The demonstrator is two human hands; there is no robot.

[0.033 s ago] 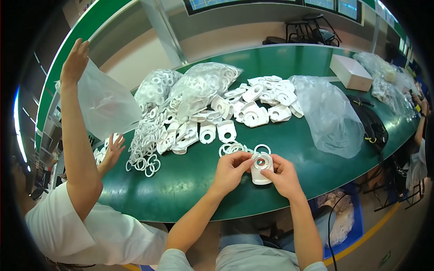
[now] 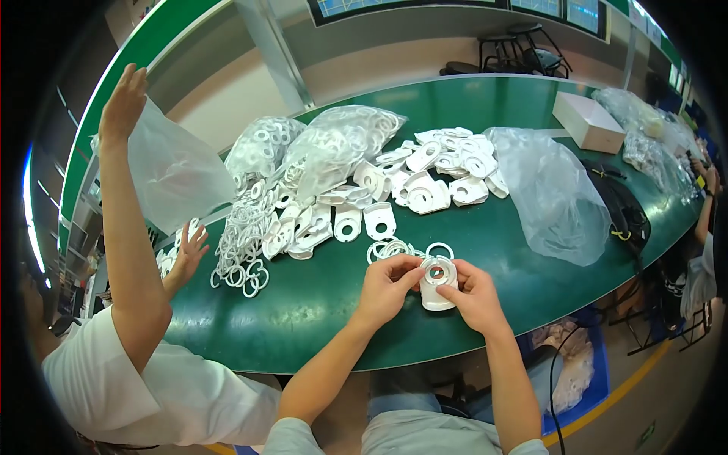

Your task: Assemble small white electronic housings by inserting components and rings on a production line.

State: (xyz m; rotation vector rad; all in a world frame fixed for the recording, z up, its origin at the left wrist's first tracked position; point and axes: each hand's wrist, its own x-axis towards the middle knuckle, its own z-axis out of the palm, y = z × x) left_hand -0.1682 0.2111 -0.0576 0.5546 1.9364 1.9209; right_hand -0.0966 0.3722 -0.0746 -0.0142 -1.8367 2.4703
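Between my two hands, over the table's near edge, is a white plastic plate with a round hole [image 2: 437, 299]. My left hand [image 2: 387, 292] pinches its left side with thumb and fingers. On the opposite side my right hand [image 2: 476, 294] grips it, thumb across the front. A ring seems to sit around the hole, though I cannot tell whether it is a separate piece. Just beyond my fingers lie a loose white ring [image 2: 440, 249] and a small cluster of white rings [image 2: 393, 248]. Farther off is a pile of similar white plates [image 2: 425, 191].
A heap of white rings [image 2: 246, 236] lies left of the plates, beside filled clear bags [image 2: 341, 136]. An emptied-looking plastic bag [image 2: 550, 197], a black bag [image 2: 623, 205] and a white box [image 2: 588, 125] are to the right. A co-worker's raised hand [image 2: 125, 106] holds up a plastic bag at left.
Hardly anything differs. The co-worker's lower hand and the plastic bag at left have shifted slightly; my hands hold the plate in the same place.
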